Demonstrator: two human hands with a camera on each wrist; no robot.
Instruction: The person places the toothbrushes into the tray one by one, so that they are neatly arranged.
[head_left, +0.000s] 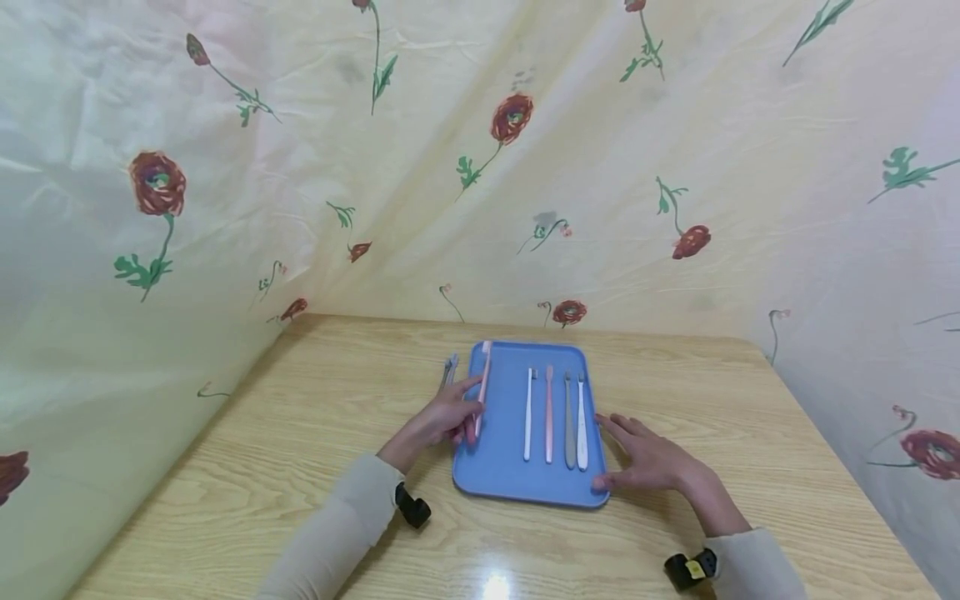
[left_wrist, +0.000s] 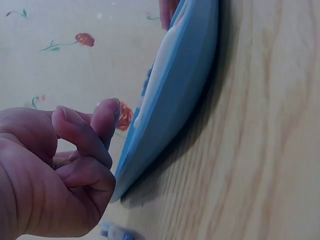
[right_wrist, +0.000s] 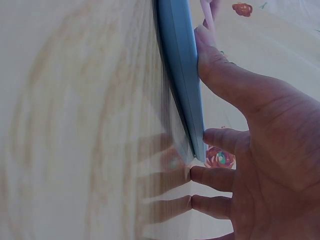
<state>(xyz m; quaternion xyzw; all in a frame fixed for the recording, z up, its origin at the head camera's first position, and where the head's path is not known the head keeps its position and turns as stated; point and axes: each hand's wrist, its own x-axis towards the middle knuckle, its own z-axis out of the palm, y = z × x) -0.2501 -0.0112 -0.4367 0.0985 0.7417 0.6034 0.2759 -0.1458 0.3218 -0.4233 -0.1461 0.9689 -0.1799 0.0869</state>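
Observation:
A blue tray lies on the wooden table with a white, a pink, a grey and another white toothbrush side by side in its right half. My left hand is at the tray's left edge, its curled fingers pinching a second pink toothbrush that lies along that edge, head pointing away. The left wrist view shows the curled fingers beside the tray rim. My right hand rests open and flat on the table, with the thumb against the tray's right rim.
A blue-grey toothbrush lies on the table just left of the tray. Flowered cloth hangs close round the table at the back and on both sides. Bare wood lies to the left, right and front of the tray.

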